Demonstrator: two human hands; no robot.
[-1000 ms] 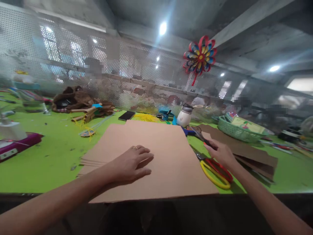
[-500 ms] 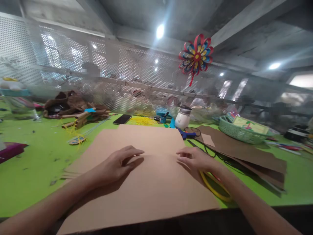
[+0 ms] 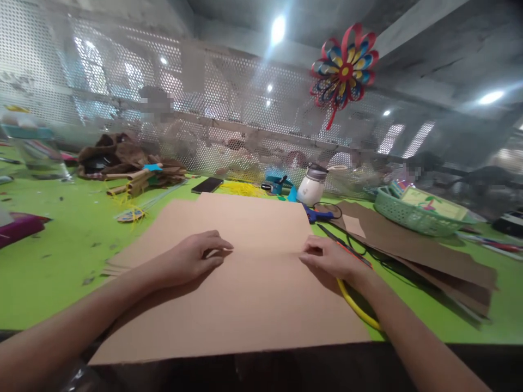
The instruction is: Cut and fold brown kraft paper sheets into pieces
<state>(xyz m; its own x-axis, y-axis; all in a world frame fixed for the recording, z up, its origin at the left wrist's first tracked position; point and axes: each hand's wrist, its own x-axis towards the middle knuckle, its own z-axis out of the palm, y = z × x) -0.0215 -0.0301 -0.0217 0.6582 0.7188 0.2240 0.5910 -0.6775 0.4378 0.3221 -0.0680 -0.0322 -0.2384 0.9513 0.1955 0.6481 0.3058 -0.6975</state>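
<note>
A big sheet of brown cardboard (image 3: 245, 294) lies on the green table (image 3: 53, 256), on top of more sheets, and hangs over the near edge. My left hand (image 3: 190, 258) rests on its middle with the fingers curled and the fingertips pressing the sheet. My right hand (image 3: 330, 258) presses the sheet near its right edge, fingers bent and together. A faint crease runs between the two hands. Yellow-handled scissors (image 3: 357, 307) lie partly under my right wrist.
Darker cardboard pieces (image 3: 412, 247) lie to the right, with a green basket (image 3: 408, 212) behind them. A white jar (image 3: 311, 188), blue glue gun (image 3: 316, 215), black phone (image 3: 207, 185) and brown scraps (image 3: 122, 160) sit at the back. A paper pinwheel (image 3: 344, 68) hangs on the mesh wall.
My right hand left the scissors and came onto the cardboard's right side. My left hand's fingers curled in. The sheet has slid toward me over the table edge.
</note>
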